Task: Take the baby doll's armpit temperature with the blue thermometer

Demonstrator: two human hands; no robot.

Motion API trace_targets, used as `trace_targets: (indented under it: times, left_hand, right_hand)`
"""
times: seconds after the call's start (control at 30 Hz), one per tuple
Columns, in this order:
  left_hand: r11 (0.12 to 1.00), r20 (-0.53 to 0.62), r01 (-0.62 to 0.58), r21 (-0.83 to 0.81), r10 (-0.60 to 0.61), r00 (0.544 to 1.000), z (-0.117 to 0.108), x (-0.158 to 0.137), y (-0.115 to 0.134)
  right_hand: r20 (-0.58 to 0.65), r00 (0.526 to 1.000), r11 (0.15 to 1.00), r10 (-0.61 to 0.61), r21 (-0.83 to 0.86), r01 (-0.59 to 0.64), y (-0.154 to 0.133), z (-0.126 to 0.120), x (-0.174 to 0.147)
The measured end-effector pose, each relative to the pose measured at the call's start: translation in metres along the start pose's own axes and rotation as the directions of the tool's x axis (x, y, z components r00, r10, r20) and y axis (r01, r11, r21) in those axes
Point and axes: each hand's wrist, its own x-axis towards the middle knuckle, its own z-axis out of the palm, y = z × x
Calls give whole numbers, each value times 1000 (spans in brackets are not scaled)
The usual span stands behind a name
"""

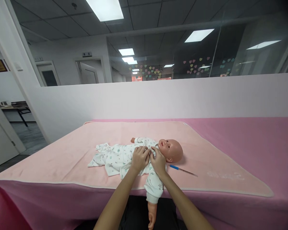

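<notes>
A baby doll (175, 151) lies on its back with its head to the right. It wears a white printed baby romper (120, 153), whose flat legs stretch to the left. My left hand (140, 157) is closed on the cloth at the chest, fingers bent and pinching. Close beside it, my right hand (158, 161) pinches the cloth just below the neck, near the doll's chin. Fingertips of both hands nearly meet; what exactly lies between them is hidden. One doll arm (152, 210) hangs over the near table edge between my forearms.
A thin blue-handled stick (182, 170) lies right of the doll's shoulder. Under everything is a light pink mat (220, 159) on a darker pink table cover (266, 143). A white low wall (168, 99) with glass above stands behind the table.
</notes>
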Motion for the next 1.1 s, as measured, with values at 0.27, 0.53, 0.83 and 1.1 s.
trace_targets:
  times: [0.27,0.53,0.83,1.1]
  left_hand:
    - [1000,-26,17,11,-16,1000,-1,1,2]
    - [999,-33,33,14,-32,999,2,1,2]
    - [1000,-36,12,29,-11,999,2,0,1]
    - [999,-13,-5,46,5,1000,2,-1,1]
  right_hand:
    - [46,999,996,11,-91,-6,-5,-2,0]
    - [1,1000,1000,13,1,-13,1,0,-2]
    - [-41,994,975,101,204,-91,0,-3,-2]
    - [-31,989,953,148,273,-134,-2,-8,-4]
